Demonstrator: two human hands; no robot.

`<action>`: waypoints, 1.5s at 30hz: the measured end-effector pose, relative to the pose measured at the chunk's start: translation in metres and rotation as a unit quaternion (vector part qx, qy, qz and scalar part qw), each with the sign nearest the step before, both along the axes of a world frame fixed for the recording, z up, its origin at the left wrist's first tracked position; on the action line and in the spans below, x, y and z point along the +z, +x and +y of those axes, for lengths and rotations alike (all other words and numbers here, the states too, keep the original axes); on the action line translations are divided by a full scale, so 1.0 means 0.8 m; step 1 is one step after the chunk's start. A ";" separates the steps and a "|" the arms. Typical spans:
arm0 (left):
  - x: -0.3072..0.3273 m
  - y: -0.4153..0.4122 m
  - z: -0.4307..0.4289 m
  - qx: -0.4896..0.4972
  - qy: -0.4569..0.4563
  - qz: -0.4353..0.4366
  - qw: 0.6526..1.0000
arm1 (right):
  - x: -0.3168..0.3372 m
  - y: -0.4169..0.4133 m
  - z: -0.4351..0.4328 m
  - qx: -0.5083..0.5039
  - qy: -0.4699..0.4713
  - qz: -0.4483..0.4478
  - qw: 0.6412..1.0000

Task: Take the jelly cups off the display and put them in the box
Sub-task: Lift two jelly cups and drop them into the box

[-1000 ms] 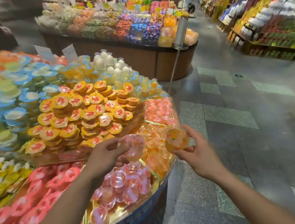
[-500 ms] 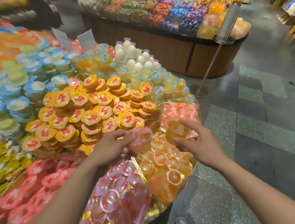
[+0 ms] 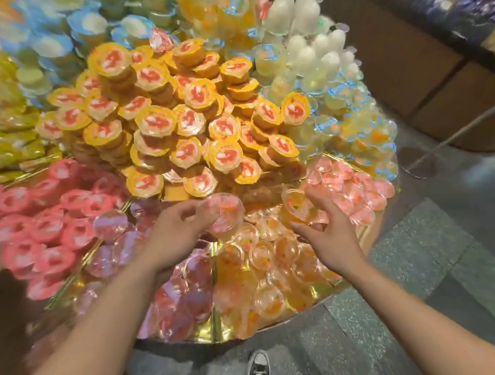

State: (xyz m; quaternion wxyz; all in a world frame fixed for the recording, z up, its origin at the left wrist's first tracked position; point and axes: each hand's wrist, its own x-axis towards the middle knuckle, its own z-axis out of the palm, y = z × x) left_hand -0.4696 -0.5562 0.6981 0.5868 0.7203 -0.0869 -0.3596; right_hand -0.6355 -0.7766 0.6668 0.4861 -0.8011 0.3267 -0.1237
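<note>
My left hand point(image 3: 178, 231) grips a pink jelly cup point(image 3: 226, 214) above the front of the round display point(image 3: 371, 238). My right hand point(image 3: 330, 234) holds an orange jelly cup point(image 3: 298, 207) between thumb and fingers, tilted, just right of the pink one. Below both hands lie clear pink cups point(image 3: 187, 298) and clear orange cups point(image 3: 265, 274) in gold-lined sections. A heap of yellow-lidded cups point(image 3: 175, 119) rises behind them. No box is in view.
Pink-lidded cups point(image 3: 45, 230) fill the left, blue-lidded cups point(image 3: 85, 28) the back, white bottles point(image 3: 308, 34) the back right. A wooden counter point(image 3: 427, 84) and a stand pole point(image 3: 455, 132) are at right. Grey tiled floor point(image 3: 425, 277) and my shoes point(image 3: 257, 370) lie below.
The camera has tilted down and moved closer over the display. Both hands keep their cups and now sit closer together above the front sections.
</note>
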 end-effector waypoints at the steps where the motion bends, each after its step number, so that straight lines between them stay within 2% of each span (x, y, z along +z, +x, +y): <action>1: -0.015 0.000 -0.001 0.003 0.008 -0.010 1.000 | -0.015 0.003 -0.002 -0.003 0.005 0.000 1.000; 11: -0.174 -0.023 -0.031 0.064 0.040 0.029 0.997 | -0.173 0.005 0.014 0.022 0.020 0.083 0.996; 17: -0.231 -0.040 -0.030 0.062 0.084 -0.015 0.994 | -0.203 0.006 0.020 0.049 -0.020 0.097 0.994; 25: -0.243 -0.043 -0.026 0.060 0.079 -0.043 0.994 | -0.201 0.004 0.018 0.107 -0.117 0.156 0.975; 31: -0.240 -0.044 -0.030 0.029 0.123 -0.129 0.984 | -0.194 0.004 0.013 0.130 -0.133 0.169 0.968; 36: -0.241 -0.043 -0.029 0.015 0.117 -0.145 0.982 | -0.175 -0.001 0.011 0.147 -0.130 0.173 0.965; 45: -0.229 -0.045 -0.006 0.117 0.092 -0.124 0.981 | -0.154 -0.001 0.006 0.192 -0.149 0.174 0.954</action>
